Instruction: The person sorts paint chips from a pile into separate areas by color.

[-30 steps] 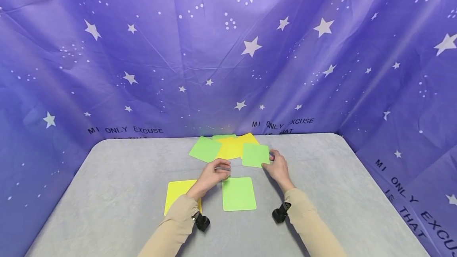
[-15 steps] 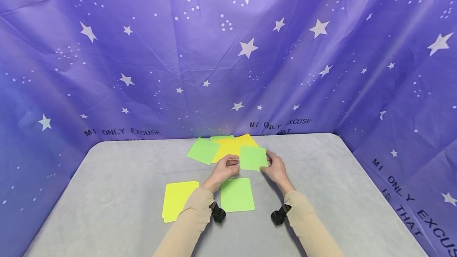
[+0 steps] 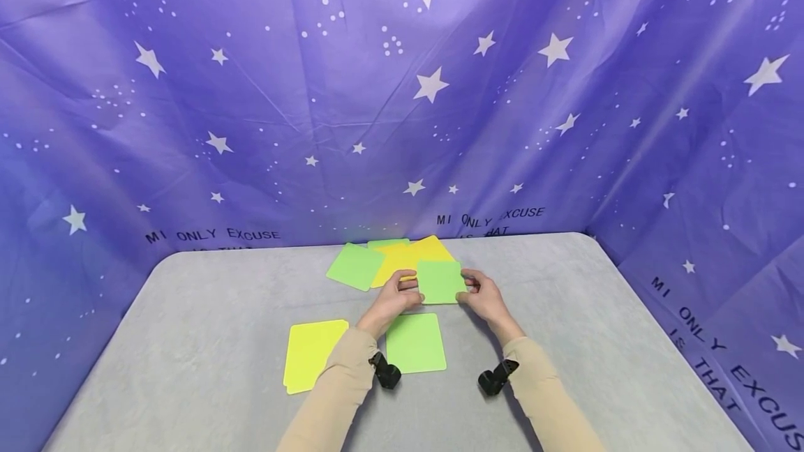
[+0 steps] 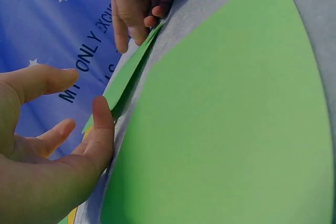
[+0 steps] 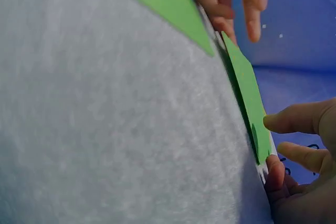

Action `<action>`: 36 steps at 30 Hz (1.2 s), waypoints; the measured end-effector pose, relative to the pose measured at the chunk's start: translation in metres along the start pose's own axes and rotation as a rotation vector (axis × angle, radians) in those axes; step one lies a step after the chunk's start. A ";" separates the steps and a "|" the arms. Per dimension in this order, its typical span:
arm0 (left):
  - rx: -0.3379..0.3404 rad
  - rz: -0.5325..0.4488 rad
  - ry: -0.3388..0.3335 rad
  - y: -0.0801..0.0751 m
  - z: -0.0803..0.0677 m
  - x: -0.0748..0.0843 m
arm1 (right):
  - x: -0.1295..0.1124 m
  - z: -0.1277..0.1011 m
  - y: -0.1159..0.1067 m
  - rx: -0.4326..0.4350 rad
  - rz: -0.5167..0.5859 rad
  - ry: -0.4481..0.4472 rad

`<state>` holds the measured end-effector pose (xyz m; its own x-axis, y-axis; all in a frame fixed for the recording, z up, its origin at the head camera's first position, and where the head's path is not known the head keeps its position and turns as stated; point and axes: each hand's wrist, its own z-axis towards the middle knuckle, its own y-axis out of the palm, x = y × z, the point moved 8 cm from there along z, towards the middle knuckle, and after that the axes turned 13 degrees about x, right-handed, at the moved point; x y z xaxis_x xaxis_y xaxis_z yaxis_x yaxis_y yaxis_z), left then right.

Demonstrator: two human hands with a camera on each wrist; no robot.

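Note:
A green card (image 3: pixel 441 282) is lifted a little off the grey table (image 3: pixel 565 312), between my two hands. My right hand (image 3: pixel 470 290) pinches its right edge, thumb over and fingers under, as the right wrist view shows (image 5: pixel 270 145). At the card's left edge is my left hand (image 3: pixel 408 287). In the left wrist view its thumb (image 4: pixel 102 124) touches the edge-on green card (image 4: pixel 128 74) while the other fingers stay spread above it. Another green card (image 3: pixel 415 342) lies flat just in front of my hands.
A small yellow stack (image 3: pixel 312 353) lies left of the flat green card. Behind my hands is a loose pile of cards, with green ones (image 3: pixel 354 266) and yellow ones (image 3: pixel 402 255). A purple starred cloth (image 3: pixel 402 89) walls the table on three sides.
My left hand has moved up and right to the green card's left edge. The right hand has drawn that card slightly toward me and left.

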<state>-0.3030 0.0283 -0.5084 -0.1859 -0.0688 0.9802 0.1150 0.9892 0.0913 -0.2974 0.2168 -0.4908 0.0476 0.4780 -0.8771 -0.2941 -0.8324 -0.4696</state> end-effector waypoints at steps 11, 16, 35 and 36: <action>-0.009 -0.031 0.026 -0.002 -0.003 0.001 | 0.005 -0.005 0.003 -0.022 0.135 0.075; 0.037 -0.038 0.054 -0.006 -0.002 0.001 | 0.006 -0.011 0.004 -0.034 0.204 0.124; 0.057 -0.096 0.074 -0.029 -0.020 0.007 | -0.010 -0.025 0.008 -0.065 0.312 0.116; 0.057 -0.102 0.074 -0.030 -0.022 0.007 | -0.011 -0.026 0.009 -0.067 0.320 0.121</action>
<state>-0.2864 -0.0049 -0.5000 -0.1206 -0.1767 0.9768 0.0431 0.9822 0.1830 -0.2754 0.1971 -0.4879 0.0768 0.1563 -0.9847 -0.2496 -0.9532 -0.1707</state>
